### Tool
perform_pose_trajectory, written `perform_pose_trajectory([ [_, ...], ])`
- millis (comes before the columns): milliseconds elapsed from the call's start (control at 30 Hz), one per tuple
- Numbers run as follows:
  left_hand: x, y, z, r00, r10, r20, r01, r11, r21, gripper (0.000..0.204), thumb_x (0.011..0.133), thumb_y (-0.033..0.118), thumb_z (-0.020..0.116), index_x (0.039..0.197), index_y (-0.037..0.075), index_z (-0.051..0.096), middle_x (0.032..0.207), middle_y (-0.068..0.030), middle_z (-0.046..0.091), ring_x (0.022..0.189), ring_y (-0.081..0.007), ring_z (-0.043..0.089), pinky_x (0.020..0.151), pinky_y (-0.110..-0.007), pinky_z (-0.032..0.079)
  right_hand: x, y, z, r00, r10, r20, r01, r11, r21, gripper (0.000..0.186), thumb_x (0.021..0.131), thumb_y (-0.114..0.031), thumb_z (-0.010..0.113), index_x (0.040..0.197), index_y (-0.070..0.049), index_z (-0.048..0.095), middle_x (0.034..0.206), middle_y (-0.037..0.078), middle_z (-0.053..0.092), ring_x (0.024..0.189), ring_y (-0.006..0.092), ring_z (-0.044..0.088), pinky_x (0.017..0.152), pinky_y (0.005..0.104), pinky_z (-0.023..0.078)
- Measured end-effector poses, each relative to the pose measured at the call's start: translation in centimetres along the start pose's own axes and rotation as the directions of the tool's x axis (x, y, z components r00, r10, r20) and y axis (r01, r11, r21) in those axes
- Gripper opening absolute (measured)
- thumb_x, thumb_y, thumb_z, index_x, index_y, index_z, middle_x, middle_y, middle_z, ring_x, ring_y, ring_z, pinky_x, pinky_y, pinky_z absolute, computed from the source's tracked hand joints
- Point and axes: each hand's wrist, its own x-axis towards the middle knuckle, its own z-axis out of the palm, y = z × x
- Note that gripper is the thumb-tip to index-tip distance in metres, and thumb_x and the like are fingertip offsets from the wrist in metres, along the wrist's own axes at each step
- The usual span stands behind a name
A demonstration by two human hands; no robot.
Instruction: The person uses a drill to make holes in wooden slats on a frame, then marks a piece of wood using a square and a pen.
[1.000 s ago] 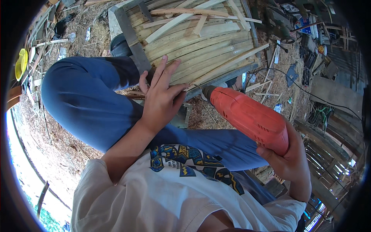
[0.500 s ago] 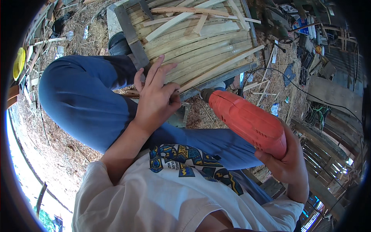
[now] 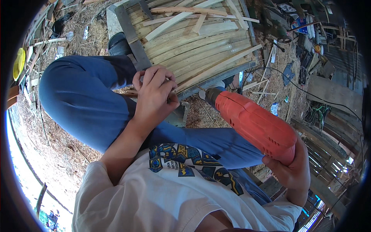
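My left hand (image 3: 155,91) has its fingers curled at the near end of a pale wooden strip (image 3: 220,66), which lies along the right edge of a slatted wooden panel (image 3: 185,56) with a dark frame. Its thumb and forefinger are closed on the strip's end, partly hidden by the hand. My right hand (image 3: 290,166) grips the rear of a red power drill (image 3: 253,123). The drill's black chuck (image 3: 211,93) points toward the strip just right of my left hand, and its thin bit is small against the panel's edge; whether it touches cannot tell.
Loose strips (image 3: 201,15) lie across the panel's far end. My legs in blue trousers (image 3: 81,96) surround its near side. A black cable (image 3: 324,100) runs through scattered offcuts and scrap on the straw-covered ground at right. A yellow plastic object (image 3: 19,63) sits at far left.
My left hand's raised, spread fingers have bent down and drawn together at the strip's end. The drill has shifted slightly right, away from that hand.
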Motion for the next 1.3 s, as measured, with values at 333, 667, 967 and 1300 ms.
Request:
perform_pose_trajectory([
  [333,-0.2,-0.4,-0.2,0.997,-0.046,-0.063,0.043,0.998,-0.053,0.032,0.076,0.004,0.08,0.105,0.011,0.067,0.107,-0.0029,0.071,0.114,-0.0269,0.067,0.102,-0.048,0.036,-0.1,1.0,0.3,0.991,-0.131,-0.006,0.131,0.991,-0.011,0.073,0.085,-0.008,0.092,0.148,0.006,0.058,0.123,0.011,0.075,0.113,0.0175,0.071,0.102,0.0352,0.054],
  [667,-0.6,-1.0,0.8,0.977,-0.211,-0.011,0.195,0.919,-0.343,0.019,0.106,0.008,0.067,0.124,0.007,0.061,0.101,-0.0022,0.08,0.095,-0.0215,0.068,0.103,-0.043,0.034,-0.9,1.1,0.2,0.995,-0.042,-0.091,0.049,0.996,0.074,0.075,0.088,-0.009,0.085,0.154,0.006,0.055,0.131,0.017,0.075,0.119,0.0214,0.071,0.106,0.0382,0.054],
  [967,-0.6,-0.3,0.6,0.985,-0.145,0.088,0.167,0.918,-0.36,0.015,0.109,0.005,0.062,0.124,0.007,0.061,0.107,-0.0034,0.082,0.099,-0.0174,0.064,0.108,-0.042,0.031,-3.5,4.0,-0.6,0.954,-0.101,-0.283,0.145,0.979,0.141,0.071,0.085,-0.003,0.087,0.149,0.006,0.058,0.127,0.014,0.074,0.116,0.0211,0.072,0.104,0.0368,0.054],
  [1300,-0.7,0.1,1.2,0.998,-0.056,-0.003,0.055,0.993,-0.1,0.017,0.098,0.009,0.077,0.114,0.011,0.072,0.106,-0.0031,0.078,0.107,-0.0251,0.066,0.103,-0.045,0.033,-2.7,4.3,-0.2,0.959,-0.023,-0.284,0.07,0.985,0.157,0.071,0.084,-0.002,0.087,0.149,0.005,0.059,0.127,0.013,0.075,0.116,0.019,0.071,0.101,0.0362,0.055],
])
